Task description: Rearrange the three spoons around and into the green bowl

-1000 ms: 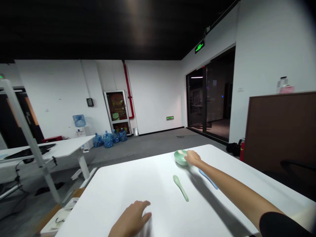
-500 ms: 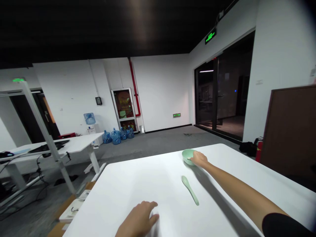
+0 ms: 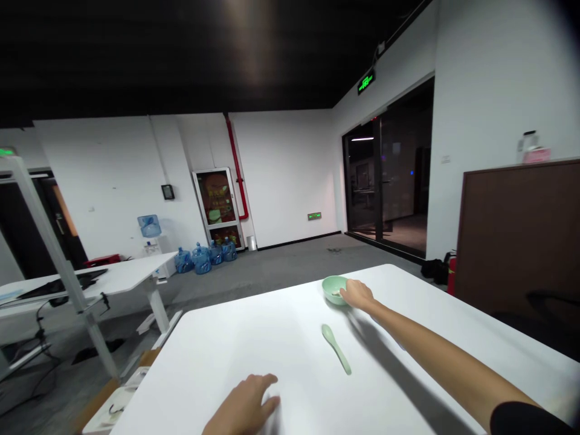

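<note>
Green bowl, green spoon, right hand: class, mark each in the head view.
green bowl (image 3: 331, 284), head view, inner wall left of the hand.
green spoon (image 3: 338, 351), head view, mid-handle.
right hand (image 3: 357, 295), head view, back of the hand.

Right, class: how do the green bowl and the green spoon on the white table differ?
The bowl is round and deep; the spoon is long and slim. The right hand holds the bowl's rim; the spoon lies untouched. Both are pale green, on the white table.
</note>
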Motion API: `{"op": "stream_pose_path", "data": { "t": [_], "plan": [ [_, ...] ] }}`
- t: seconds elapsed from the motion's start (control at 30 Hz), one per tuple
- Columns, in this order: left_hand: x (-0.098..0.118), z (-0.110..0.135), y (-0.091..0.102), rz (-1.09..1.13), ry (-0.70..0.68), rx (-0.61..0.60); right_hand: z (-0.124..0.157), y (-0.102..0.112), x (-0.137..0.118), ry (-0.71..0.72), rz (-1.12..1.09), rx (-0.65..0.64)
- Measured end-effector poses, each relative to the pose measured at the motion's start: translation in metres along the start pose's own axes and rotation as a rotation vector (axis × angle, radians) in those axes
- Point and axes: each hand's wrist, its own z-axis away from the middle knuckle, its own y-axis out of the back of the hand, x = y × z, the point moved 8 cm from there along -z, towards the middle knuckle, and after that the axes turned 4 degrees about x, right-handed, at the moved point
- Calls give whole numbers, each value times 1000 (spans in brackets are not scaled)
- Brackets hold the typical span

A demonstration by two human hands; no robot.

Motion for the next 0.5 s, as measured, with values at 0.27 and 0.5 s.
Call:
{"op": "stream_pose_path", "data": {
  "t": [0.27, 0.5],
  "plan": [
    [9, 7, 11, -24, -31, 24, 78, 46, 14, 199, -87, 58],
    [15, 9, 13, -31, -65, 27, 142, 30, 20, 305, -129, 22]
  ]
}}
